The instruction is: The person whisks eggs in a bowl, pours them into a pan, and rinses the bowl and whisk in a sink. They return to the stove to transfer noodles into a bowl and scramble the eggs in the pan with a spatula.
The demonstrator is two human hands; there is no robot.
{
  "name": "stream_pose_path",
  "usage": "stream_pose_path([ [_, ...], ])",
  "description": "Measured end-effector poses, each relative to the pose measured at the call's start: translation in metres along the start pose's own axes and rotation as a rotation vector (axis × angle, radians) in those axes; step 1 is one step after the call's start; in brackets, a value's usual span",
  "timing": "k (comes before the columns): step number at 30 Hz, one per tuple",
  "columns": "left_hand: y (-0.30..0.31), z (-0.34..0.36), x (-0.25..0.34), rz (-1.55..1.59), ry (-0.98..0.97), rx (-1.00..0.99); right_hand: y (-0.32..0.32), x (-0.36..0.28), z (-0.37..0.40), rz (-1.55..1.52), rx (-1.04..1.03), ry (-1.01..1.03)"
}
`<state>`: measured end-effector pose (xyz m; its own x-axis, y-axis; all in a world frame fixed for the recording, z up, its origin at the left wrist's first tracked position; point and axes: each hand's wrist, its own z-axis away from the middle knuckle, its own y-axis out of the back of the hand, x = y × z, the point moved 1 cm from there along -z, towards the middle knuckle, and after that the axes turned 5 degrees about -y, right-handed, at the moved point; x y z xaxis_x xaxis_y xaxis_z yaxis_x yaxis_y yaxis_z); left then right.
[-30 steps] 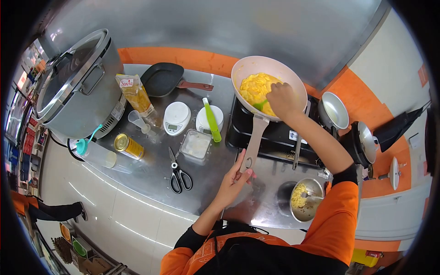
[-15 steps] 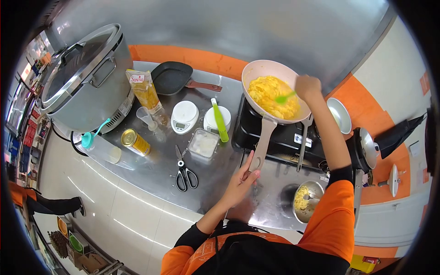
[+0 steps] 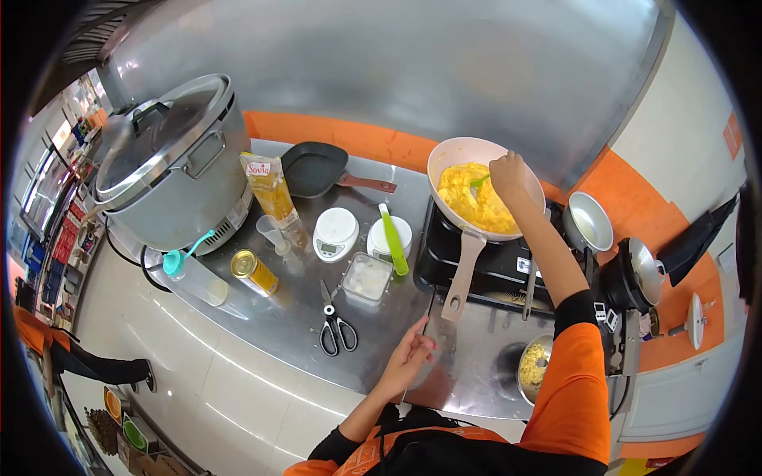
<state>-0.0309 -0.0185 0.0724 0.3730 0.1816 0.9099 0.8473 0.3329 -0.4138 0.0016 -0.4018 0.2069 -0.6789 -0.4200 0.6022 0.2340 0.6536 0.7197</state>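
A light pink pan sits on the black stove, with yellow scrambled egg in it. My right hand is closed on a green spatula whose end touches the egg. Below the pan's beige handle, my left hand is apart from it, empty, with its fingers spread over the steel counter's edge. A metal bowl with yellow crumbly food stands to the right of my left hand.
Left of the stove are scissors, a clear container, two white scales, a green tool, a can, an oil pouch, a dark pan and a large cooker. Another person's leg shows far left.
My left hand has let go of the pan's handle and moved down and left. My right hand has moved the spatula toward the pan's upper middle. The whole view has shifted slightly.
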Motion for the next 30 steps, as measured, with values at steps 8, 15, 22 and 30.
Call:
stream_pose_path([
  [8, 0.046, 0.091, -0.027, -0.014, 0.301, 0.137, -0.044, 0.014, -0.041, 0.005, 0.080, -0.041],
  [15, 0.090, 0.156, -0.055, -0.337, 0.266, 0.423, -0.100, -0.005, -0.042, -0.090, 0.073, -0.012],
  [22, 0.090, 0.162, -0.036, -0.362, 0.189, 0.503, -0.085, 0.014, -0.048, -0.239, -0.354, -0.048],
  [30, 0.058, 0.111, -0.007, -0.364, 0.145, 0.304, -0.087, 0.024, -0.035, -0.454, -0.505, 0.051],
])
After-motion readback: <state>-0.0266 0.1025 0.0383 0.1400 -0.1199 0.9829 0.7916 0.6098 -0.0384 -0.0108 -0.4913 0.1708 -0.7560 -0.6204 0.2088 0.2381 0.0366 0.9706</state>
